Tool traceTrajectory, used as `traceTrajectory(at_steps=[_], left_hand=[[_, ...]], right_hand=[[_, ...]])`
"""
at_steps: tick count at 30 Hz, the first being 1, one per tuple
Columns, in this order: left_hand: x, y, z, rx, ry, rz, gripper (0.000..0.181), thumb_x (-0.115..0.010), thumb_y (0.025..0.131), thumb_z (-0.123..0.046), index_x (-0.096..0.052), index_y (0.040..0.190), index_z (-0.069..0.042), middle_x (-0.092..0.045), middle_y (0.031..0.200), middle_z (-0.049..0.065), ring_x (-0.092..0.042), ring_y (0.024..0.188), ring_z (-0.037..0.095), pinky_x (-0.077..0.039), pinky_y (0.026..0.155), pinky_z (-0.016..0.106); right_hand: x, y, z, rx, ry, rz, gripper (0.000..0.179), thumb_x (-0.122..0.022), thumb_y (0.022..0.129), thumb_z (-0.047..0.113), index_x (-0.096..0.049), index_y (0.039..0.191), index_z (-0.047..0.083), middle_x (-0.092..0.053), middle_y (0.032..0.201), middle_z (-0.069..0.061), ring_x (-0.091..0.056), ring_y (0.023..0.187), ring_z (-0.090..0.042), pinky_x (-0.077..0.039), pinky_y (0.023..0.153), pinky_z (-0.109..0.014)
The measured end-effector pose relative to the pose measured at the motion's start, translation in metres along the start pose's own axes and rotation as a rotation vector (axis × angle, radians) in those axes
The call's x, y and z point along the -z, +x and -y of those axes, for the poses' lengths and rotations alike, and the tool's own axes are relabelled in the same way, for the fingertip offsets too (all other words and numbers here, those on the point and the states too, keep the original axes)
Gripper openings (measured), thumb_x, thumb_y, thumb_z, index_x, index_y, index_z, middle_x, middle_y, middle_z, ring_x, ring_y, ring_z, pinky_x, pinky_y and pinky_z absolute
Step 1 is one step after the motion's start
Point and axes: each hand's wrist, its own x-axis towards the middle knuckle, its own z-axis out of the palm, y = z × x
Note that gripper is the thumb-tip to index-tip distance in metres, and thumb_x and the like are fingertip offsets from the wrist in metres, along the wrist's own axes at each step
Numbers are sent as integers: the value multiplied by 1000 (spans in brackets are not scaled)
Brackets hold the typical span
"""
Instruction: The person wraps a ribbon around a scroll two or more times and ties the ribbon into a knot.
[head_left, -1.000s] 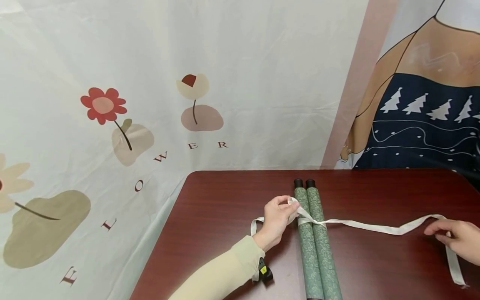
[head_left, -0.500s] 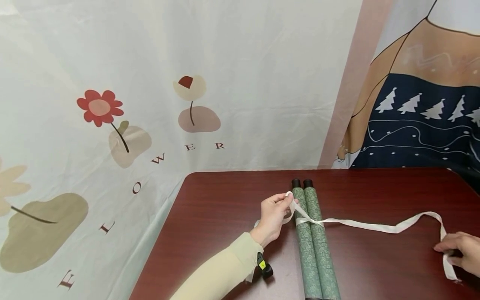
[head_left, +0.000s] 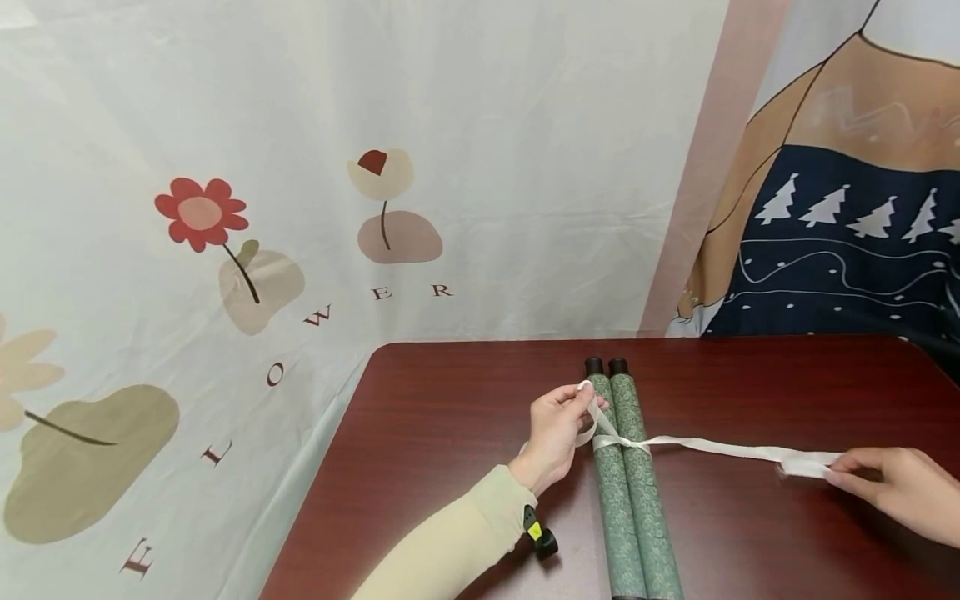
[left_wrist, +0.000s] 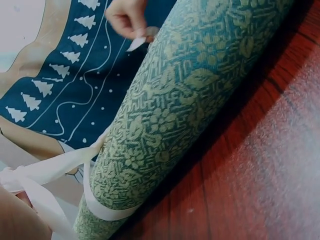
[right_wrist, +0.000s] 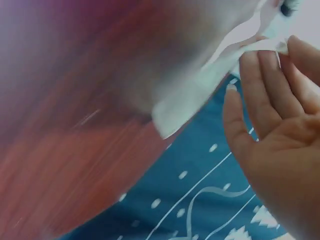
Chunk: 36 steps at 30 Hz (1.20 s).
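Note:
Two green patterned scrolls point(head_left: 621, 517) with black end knobs lie side by side on the table. A white ribbon point(head_left: 720, 447) wraps both and crosses on top of them. My left hand point(head_left: 551, 442), just left of the scrolls, pinches one length of ribbon between thumb and fingertips, raised in a small loop. Over to the right, my right hand point(head_left: 896, 487) pinches the other length, its tail folded back toward the scrolls. The left wrist view has the ribbon band point(left_wrist: 107, 212) around a scroll point(left_wrist: 160, 110). Ribbon point(right_wrist: 195, 95) hangs from my right fingertips in the right wrist view.
The dark red wooden table point(head_left: 450, 400) runs back to a pale cloth backdrop point(head_left: 525, 167) printed with flowers, letters and a navy figure with white trees. A black strap device point(head_left: 540, 533) sits at my left sleeve cuff point(head_left: 495, 500).
My right hand dipped down and right, then came back left and up, changing its hold nearer the scrolls. The right ribbon is straighter and its tail folds back. My left hand raised its loop slightly.

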Motion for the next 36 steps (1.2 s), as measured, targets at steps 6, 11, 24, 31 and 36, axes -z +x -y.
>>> traceTrajectory(at_steps=[6, 11, 24, 31, 36], left_hand=[[-1, -4, 1, 30, 22, -7, 12, -69, 100, -2, -72, 101, 10, -71, 72, 1, -72, 70, 13, -52, 63, 20], [-1, -6, 4, 42, 44, 1, 21, -69, 99, 0, -69, 108, 18, -70, 71, 2, -70, 64, 12, -54, 62, 21], [-1, -10, 5, 46, 101, 22, 27, -73, 98, -6, -69, 110, 18, -72, 72, 2, -69, 63, 10, -52, 61, 20], [0, -9, 2, 28, 139, 51, 25, -74, 98, -9, -73, 108, 13, -73, 75, 2, -69, 64, 10, -54, 65, 21], [0, -9, 2, 18, 147, 63, 21, -75, 97, -9, -75, 105, 10, -73, 75, 1, -68, 63, 10, -54, 65, 21]], right_hand=[[0, 27, 43, 19, 155, -18, 17, -76, 98, 20, -80, 99, 4, -72, 86, -2, -46, 66, -5, -38, 57, -25], [-10, 53, 78, 116, 281, -108, 13, -75, 97, 15, -80, 100, 4, -59, 69, 6, -39, 56, -3, -34, 49, -26], [-44, 115, 157, 205, 409, -49, 7, -78, 95, 13, -81, 94, 7, -71, 80, 2, -51, 63, -9, -42, 56, -26], [-59, 129, 179, 233, 409, -38, 5, -81, 91, 11, -80, 87, 11, -74, 81, 3, -52, 63, -11, -44, 57, -27], [-65, 134, 189, 296, 428, 9, 6, -78, 94, 9, -82, 91, 10, -76, 84, 2, -52, 64, -10, -44, 60, -26]])
